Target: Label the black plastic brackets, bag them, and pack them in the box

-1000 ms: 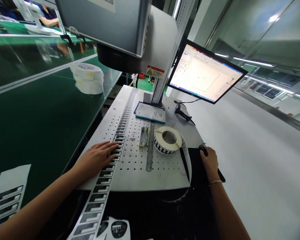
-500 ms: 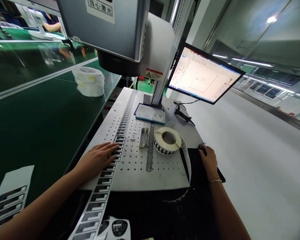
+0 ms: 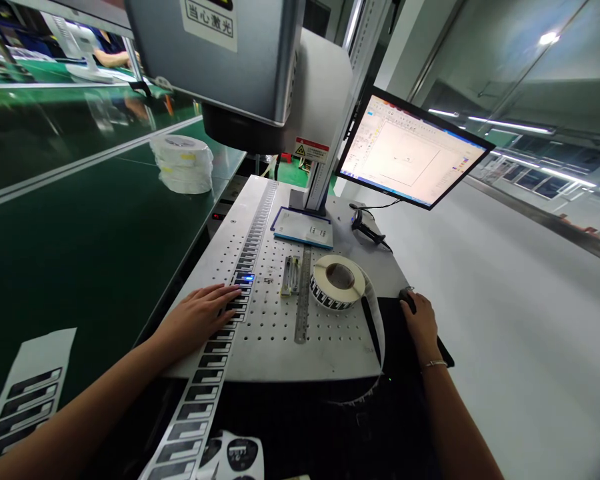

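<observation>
A long strip of black-and-white labels (image 3: pixel 211 377) runs over the perforated metal plate (image 3: pixel 280 360) and off its near edge. My left hand (image 3: pixel 199 319) lies flat on it, fingers stretched out and fingertips on the labels. Just beyond those fingertips a bright blue light spot (image 3: pixel 247 277) glows on one label. At the right, my right hand (image 3: pixel 420 319) rests over a dark computer mouse (image 3: pixel 408 299), mostly hidden under the fingers. Above the plate hangs the grey laser head (image 3: pixel 215 60).
On the plate are a label roll (image 3: pixel 338 281) with a loose tail, a steel ruler (image 3: pixel 303 300), a small metal block (image 3: pixel 290 275), a blue-edged panel (image 3: pixel 303 228) and a barcode scanner (image 3: pixel 366 230). A monitor (image 3: pixel 411 147) stands behind. Wrapped rolls (image 3: pixel 183 165) sit on the green table.
A blue light spot has appeared on a label beyond my left fingertips. The whole view has shifted slightly; both hands keep their places on the strip and the mouse.
</observation>
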`<state>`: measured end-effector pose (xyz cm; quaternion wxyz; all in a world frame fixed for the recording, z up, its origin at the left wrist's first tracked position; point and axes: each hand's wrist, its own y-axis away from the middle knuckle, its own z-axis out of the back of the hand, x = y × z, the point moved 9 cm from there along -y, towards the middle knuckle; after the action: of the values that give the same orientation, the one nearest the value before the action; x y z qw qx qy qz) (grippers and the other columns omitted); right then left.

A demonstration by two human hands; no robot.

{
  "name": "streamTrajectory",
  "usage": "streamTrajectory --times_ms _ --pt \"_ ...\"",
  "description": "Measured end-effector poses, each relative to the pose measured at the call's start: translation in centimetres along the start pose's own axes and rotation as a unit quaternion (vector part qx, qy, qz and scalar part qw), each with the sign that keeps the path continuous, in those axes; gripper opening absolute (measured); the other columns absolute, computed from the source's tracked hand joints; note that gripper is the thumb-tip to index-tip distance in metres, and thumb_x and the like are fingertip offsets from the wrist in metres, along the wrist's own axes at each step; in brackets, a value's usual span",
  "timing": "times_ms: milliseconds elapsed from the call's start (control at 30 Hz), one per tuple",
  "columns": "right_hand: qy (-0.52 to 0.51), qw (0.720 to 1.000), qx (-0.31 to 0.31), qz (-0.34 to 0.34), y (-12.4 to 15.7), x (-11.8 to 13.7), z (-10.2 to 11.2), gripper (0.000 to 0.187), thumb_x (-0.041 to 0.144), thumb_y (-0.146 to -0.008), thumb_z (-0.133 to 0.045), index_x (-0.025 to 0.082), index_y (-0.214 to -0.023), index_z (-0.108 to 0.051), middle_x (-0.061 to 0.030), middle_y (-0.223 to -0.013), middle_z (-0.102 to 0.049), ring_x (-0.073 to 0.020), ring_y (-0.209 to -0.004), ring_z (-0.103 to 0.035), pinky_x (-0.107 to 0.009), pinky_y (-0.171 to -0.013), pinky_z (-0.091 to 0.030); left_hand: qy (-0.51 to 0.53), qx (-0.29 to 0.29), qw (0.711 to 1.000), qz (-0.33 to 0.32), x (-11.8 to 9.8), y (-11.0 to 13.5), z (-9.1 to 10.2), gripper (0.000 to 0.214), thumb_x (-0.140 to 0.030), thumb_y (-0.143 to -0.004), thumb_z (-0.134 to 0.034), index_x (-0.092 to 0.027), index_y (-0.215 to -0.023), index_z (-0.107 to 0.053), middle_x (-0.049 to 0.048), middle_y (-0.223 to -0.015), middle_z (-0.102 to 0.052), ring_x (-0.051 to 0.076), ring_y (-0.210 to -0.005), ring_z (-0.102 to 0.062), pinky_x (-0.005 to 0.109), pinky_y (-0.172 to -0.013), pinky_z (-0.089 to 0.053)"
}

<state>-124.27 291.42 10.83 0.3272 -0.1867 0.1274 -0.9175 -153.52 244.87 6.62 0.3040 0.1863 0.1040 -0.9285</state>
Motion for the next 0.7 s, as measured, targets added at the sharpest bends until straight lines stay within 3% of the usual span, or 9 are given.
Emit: streamTrajectory --times_ms 700 --pt "-0.006 1.000 -0.006 0.003 -0.13 0.16 0.19 0.057 0.054 -0.088 -0.042 0.020 -0.131 -0.059 -0.0146 -0.137 -0.053 -0.0307 -0.127 -0.048 -0.048 -0.107 -0.039 -0.013 0.005 1.000 0.005 0.33 -0.06 -0.42 0.060 -0.057 -0.093 -0.037 -0.025 -0.142 -0.054 0.0029 -0.149 -0.050 0.030 -0.142 -0.040 0.053 -0.116 -0.037"
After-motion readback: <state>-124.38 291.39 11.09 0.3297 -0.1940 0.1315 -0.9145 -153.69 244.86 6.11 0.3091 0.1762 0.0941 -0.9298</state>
